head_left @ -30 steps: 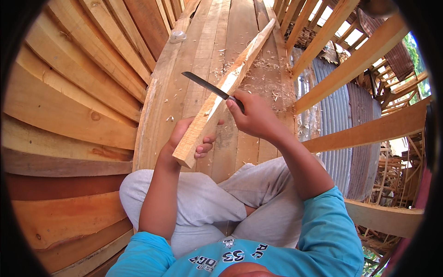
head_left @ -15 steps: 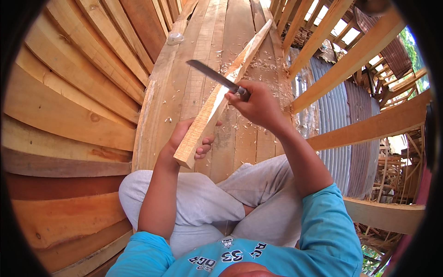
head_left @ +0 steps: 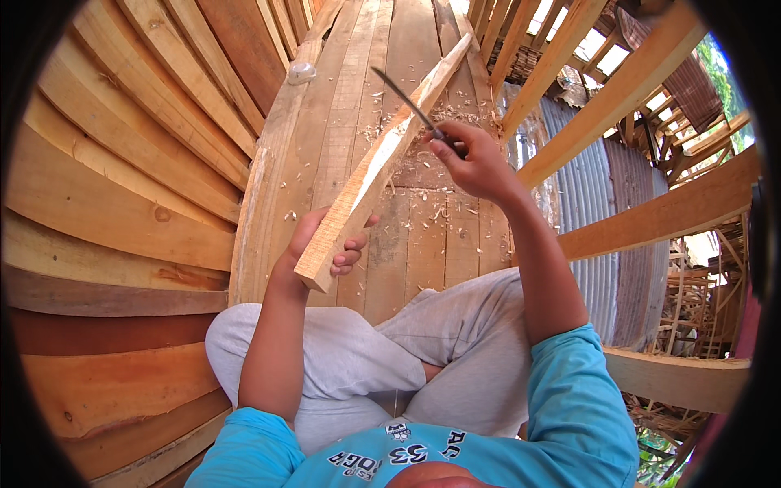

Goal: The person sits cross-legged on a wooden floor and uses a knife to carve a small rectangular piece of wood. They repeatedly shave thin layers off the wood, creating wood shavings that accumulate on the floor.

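My left hand is wrapped from below round the near end of a long squared piece of wood. This wood slants away to the upper right, and its far part is cut to a taper with pale, freshly shaved faces. In my right hand is a knife, gripped by its handle. Its narrow blade points to the upper left and crosses over the wood's far half; whether the edge touches the wood I cannot tell.
I sit cross-legged on a plank floor strewn with wood shavings. Boards line the left side. Wooden rails and corrugated metal sheets stand on the right. A small clear plastic item lies at the far left.
My right hand has moved the knife away from me along the wood, and the blade is turned to a steeper angle. My left hand and the wood's near end have shifted slightly left.
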`<state>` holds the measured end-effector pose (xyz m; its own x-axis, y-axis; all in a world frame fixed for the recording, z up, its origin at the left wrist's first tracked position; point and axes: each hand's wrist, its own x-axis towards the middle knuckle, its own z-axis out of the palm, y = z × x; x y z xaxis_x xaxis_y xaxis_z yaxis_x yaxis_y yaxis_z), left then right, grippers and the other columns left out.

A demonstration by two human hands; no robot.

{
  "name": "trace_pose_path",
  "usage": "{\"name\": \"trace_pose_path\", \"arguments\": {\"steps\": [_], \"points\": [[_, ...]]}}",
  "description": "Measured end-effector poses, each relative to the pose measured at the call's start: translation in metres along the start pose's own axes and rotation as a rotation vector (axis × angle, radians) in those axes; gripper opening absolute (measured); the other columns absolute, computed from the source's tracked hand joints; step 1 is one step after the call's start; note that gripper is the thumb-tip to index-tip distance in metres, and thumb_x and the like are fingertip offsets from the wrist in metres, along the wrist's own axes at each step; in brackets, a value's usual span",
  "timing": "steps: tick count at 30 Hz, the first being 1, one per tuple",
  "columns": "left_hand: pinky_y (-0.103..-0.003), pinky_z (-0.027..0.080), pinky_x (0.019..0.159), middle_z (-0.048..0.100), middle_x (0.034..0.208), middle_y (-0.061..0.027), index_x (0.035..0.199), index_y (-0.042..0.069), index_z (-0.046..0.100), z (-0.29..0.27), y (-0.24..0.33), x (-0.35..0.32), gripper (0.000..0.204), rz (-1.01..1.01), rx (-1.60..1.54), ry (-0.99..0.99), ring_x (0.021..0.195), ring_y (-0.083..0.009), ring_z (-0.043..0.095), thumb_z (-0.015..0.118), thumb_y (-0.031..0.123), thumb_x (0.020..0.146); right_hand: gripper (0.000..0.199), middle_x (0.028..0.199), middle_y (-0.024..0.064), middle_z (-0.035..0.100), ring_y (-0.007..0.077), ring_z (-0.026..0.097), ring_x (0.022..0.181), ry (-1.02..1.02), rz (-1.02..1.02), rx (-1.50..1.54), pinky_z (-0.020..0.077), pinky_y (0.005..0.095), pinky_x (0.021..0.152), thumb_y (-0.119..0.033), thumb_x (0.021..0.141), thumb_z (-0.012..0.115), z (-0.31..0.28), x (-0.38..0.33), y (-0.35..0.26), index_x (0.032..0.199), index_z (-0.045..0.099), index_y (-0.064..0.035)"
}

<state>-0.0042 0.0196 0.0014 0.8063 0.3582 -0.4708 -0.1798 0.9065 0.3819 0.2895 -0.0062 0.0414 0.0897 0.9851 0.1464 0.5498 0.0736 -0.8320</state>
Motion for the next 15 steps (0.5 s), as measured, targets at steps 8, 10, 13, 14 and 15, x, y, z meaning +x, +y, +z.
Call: {"name": "trace_pose_path", "arguments": {"steps": [8,10,13,14,15], "points": [[-0.030,0.047,0.039,0.052,0.079,-0.0123,0.133,-0.009,0.043,-0.003,0.002,-0.004,0.062,0.048,-0.189,-0.069,0.051,-0.0180,0.052,0.028,0.043,0.103,0.021,0.070,0.0089,0.060,0.0152,0.054,0.066,-0.310,0.030,-0.122,0.0445,0.0352,0.063,-0.018,0.096,0.064,0.057,-0.016,0.002,0.110,0.066,-0.0016],[-0.031,0.048,0.039,0.052,0.081,-0.0127,0.135,-0.009,0.041,0.007,0.002,-0.005,0.064,0.063,-0.046,-0.071,0.052,-0.0193,0.055,0.028,0.044,0.103,0.022,0.072,0.0151,0.061,0.0256,0.059,0.067,-0.246,0.010,-0.140,0.0455,0.0408,0.064,-0.020,0.098,0.060,0.063,-0.017,0.010,0.107,0.065,0.0000],[-0.033,0.049,0.038,0.052,0.083,-0.0133,0.139,-0.009,0.038,0.017,0.001,-0.009,0.066,0.071,0.033,-0.196,0.053,-0.0214,0.057,0.027,0.045,0.103,0.031,0.075,0.0190,0.064,0.0358,0.062,0.072,-0.192,0.017,-0.238,0.0464,0.0461,0.067,-0.028,0.102,0.051,0.063,-0.017,0.012,0.103,0.065,-0.0006],[-0.033,0.050,0.037,0.052,0.083,-0.0135,0.140,-0.009,0.038,0.018,0.001,-0.011,0.067,0.069,0.036,-0.259,0.054,-0.0221,0.058,0.027,0.046,0.103,0.036,0.076,0.0200,0.064,0.0387,0.063,0.074,-0.185,0.045,-0.310,0.0469,0.0475,0.068,-0.032,0.103,0.048,0.062,-0.015,0.006,0.101,0.066,-0.0011],[-0.033,0.049,0.037,0.052,0.083,-0.0137,0.141,-0.009,0.037,0.012,0.000,-0.011,0.067,0.045,-0.052,-0.302,0.053,-0.0223,0.058,0.028,0.046,0.103,0.042,0.077,0.0210,0.065,0.0416,0.063,0.076,-0.178,0.074,-0.382,0.0474,0.0488,0.069,-0.036,0.104,0.044,0.061,-0.014,0.003,0.098,0.066,-0.0015]]}}
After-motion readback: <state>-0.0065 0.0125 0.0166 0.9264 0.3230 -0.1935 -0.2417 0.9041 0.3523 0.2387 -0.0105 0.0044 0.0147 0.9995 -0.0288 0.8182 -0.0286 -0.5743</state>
